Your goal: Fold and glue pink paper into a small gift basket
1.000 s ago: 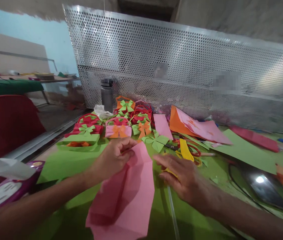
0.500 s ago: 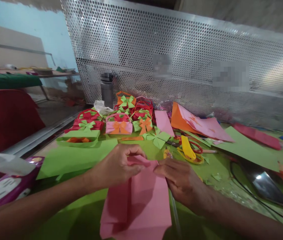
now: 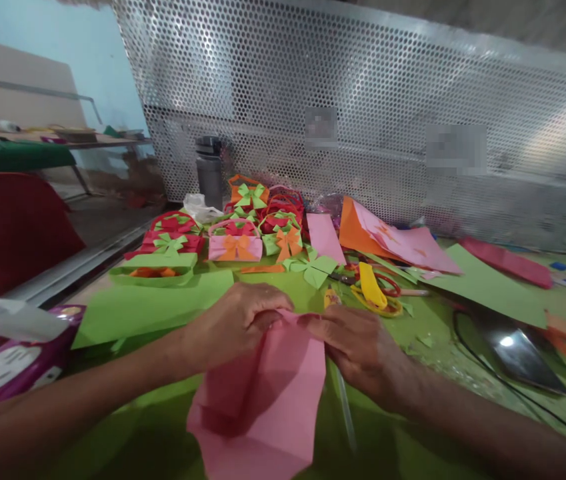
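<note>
Both hands grip the far end of a folded pink paper (image 3: 283, 400), whose near end spreads toward me over the green tabletop. My left hand (image 3: 243, 323) is closed on the paper's upper left edge, fingers curled over it. At the upper right edge, my right hand (image 3: 355, 350) pinches the same paper between thumb and fingers. Creases run lengthwise down the sheet, and its left side lies in shadow. Beneath my right hand rests a clear glue stick (image 3: 345, 407). Just beyond that hand are yellow-handled scissors (image 3: 373, 290).
Small paper bags with bows, such as a pink bag (image 3: 235, 247), stand at the back beside a grey bottle (image 3: 209, 172). Green paper (image 3: 153, 303) and a purple tissue pack (image 3: 13, 360) lie left. A dark phone (image 3: 517, 353) and cable lie right. A perforated metal panel (image 3: 273, 80) rises behind.
The pink paper's near end has swung left and its sides have shifted as both hands grip the top. My hands have drawn slightly closer together. The whole view has shifted slightly.
</note>
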{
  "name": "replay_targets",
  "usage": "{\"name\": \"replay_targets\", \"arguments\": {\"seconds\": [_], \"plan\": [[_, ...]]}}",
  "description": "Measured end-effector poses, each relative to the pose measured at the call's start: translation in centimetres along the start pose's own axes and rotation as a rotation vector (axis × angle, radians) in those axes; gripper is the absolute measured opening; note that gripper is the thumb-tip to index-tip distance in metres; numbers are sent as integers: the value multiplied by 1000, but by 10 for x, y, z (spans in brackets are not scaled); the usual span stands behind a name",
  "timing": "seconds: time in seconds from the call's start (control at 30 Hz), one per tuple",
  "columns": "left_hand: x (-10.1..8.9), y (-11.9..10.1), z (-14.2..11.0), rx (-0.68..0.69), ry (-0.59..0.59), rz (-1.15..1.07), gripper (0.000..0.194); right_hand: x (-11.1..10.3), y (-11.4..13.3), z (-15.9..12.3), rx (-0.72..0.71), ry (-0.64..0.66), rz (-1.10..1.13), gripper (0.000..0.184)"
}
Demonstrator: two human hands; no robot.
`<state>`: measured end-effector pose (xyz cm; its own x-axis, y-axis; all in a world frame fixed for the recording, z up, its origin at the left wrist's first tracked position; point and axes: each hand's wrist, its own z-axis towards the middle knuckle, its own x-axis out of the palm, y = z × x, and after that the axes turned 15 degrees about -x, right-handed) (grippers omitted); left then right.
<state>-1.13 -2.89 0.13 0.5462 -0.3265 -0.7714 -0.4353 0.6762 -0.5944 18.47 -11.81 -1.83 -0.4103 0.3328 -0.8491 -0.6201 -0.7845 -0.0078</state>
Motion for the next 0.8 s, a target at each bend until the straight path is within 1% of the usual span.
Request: {"name": "replay_targets", "arguments": {"seconds": [0.07,0.1,0.13,0.2,0.27,0.3,0.33,0.37,0.43,0.5,0.6,0.67,0.73,0.77,0.8], "plan": [[0,0,0,32,63,-4,24,-1,-1,-1,19,27,-22,32],[-1,-1,1,47,74,2,24,-2,-2,-1,18,25,-35,29],[-2,-2,0,55,57,18,23,-2,-2,0,9,10,-49,26],[-5,-5,0,66,-39,61,22,-3,-3,1,-4,-31,-84,21],[-12,-9,-1,70,-179,96,24,-4,-2,2,-11,-54,-168,19],[-16,-11,-2,113,-256,97,25,-5,-1,3,-21,-44,-239,19],[-20,-13,-2,73,-308,102,28,-5,0,5,-43,-28,-322,20],[-23,-16,-3,61,-371,106,27,-6,2,6,-70,-5,-403,20],[-28,-22,-6,99,-450,137,24,-6,7,8,-113,35,-524,22],[-30,-30,-9,195,-481,195,21,-4,13,9,-147,56,-565,21],[-27,-42,-20,319,-445,328,13,4,22,7,-208,71,-556,21],[-22,-48,-30,339,-363,449,7,9,25,4,-235,66,-524,28],[-13,-47,-43,312,-265,522,16,14,26,0,-246,57,-463,33],[-7,-45,-49,277,-237,560,21,15,27,-1,-250,51,-430,35],[0,-40,-55,285,-238,589,24,17,27,-3,-254,47,-399,36]]}}
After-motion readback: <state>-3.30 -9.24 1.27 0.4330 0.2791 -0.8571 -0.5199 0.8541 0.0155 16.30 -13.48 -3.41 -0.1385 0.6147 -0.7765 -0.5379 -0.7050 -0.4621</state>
